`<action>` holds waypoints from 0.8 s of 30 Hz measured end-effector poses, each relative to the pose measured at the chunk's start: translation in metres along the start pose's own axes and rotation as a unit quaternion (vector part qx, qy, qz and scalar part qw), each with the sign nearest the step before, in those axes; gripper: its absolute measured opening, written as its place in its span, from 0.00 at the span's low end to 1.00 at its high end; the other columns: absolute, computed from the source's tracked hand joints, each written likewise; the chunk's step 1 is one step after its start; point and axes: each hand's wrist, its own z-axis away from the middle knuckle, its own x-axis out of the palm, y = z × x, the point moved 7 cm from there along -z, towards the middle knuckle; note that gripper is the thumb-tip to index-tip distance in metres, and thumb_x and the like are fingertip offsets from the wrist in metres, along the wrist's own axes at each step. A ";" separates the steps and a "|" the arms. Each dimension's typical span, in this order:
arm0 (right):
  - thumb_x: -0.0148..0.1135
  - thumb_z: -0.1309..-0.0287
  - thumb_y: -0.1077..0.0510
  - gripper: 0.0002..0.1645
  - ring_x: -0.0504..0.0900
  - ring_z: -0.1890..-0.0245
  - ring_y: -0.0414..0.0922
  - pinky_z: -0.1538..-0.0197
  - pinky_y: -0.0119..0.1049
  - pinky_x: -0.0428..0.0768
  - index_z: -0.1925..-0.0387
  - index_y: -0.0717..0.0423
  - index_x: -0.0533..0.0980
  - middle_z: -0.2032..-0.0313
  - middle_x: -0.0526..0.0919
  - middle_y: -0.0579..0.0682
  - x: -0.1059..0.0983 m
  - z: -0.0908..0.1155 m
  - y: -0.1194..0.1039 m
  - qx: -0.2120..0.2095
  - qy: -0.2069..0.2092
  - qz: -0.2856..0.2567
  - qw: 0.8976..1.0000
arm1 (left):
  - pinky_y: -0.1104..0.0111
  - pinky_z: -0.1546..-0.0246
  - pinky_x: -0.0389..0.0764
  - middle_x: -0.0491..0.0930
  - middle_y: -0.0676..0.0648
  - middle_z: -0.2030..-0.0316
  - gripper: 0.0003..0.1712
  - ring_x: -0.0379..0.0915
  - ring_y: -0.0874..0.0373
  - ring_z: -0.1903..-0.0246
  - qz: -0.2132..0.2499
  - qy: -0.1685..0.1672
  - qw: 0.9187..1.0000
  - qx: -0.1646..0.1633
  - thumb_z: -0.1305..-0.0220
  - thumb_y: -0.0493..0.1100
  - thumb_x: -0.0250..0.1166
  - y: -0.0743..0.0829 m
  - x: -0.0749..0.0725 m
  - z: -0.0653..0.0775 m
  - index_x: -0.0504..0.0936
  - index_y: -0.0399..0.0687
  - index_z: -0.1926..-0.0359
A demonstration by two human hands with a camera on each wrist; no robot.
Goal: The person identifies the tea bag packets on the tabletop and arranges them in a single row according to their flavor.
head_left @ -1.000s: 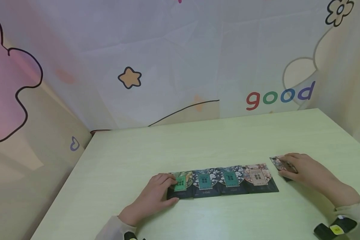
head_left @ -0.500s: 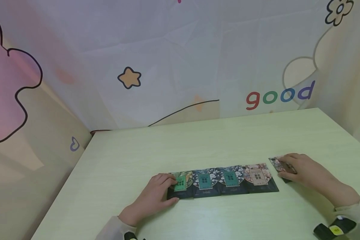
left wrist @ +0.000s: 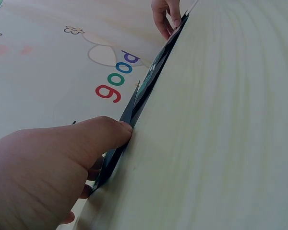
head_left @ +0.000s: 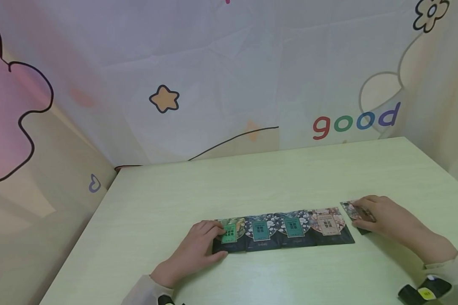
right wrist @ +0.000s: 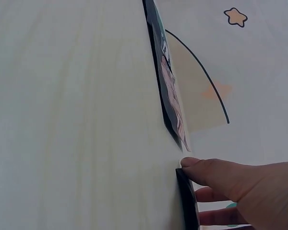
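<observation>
A row of flat dark sachets with flower prints lies on the table. At its left end is a sachet with a green label [head_left: 233, 245], then two teal-labelled sachets [head_left: 261, 231], and a pink-labelled sachet [head_left: 328, 226] on the right. My left hand [head_left: 198, 243] holds the green-labelled one by its left side, thumb [left wrist: 117, 132] at the near edge and fingers toward the far edge. Just right of the row, a separate flowered sachet [head_left: 351, 210] is gripped by my right hand [head_left: 391, 218], which covers much of it. A narrow gap parts it from the pink one.
The pale table [head_left: 252, 182] runs back to a printed cloth backdrop [head_left: 229, 84] with a star and the word "good". Black bands [head_left: 425, 290] are strapped on the wrists over light sleeves.
My right hand has slid its sachet slightly left, toward the pink-labelled end of the row. The left hand and the row have stayed put.
</observation>
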 end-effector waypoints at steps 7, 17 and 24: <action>0.69 0.50 0.46 0.32 0.80 0.55 0.64 0.51 0.58 0.79 0.53 0.69 0.78 0.56 0.82 0.67 0.001 0.000 -0.003 -0.005 -0.009 0.007 1.000 | 0.57 0.34 0.67 0.76 0.51 0.44 0.28 0.68 0.55 0.41 -0.002 0.004 1.000 0.002 0.44 0.58 0.67 0.000 0.000 0.000 0.78 0.48 0.48; 0.71 0.52 0.46 0.31 0.80 0.56 0.63 0.52 0.58 0.79 0.54 0.67 0.79 0.57 0.82 0.65 0.000 0.000 -0.007 0.014 -0.020 0.021 0.999 | 0.57 0.34 0.67 0.75 0.50 0.44 0.28 0.67 0.54 0.40 -0.002 0.002 1.000 -0.002 0.44 0.59 0.67 0.000 0.000 0.000 0.78 0.48 0.47; 0.71 0.53 0.46 0.31 0.81 0.57 0.61 0.53 0.57 0.80 0.55 0.66 0.80 0.58 0.83 0.64 0.000 0.000 -0.009 0.018 -0.026 0.026 0.999 | 0.57 0.33 0.66 0.75 0.51 0.44 0.28 0.67 0.54 0.40 -0.001 -0.001 1.000 -0.005 0.44 0.59 0.67 -0.001 0.001 0.000 0.78 0.48 0.47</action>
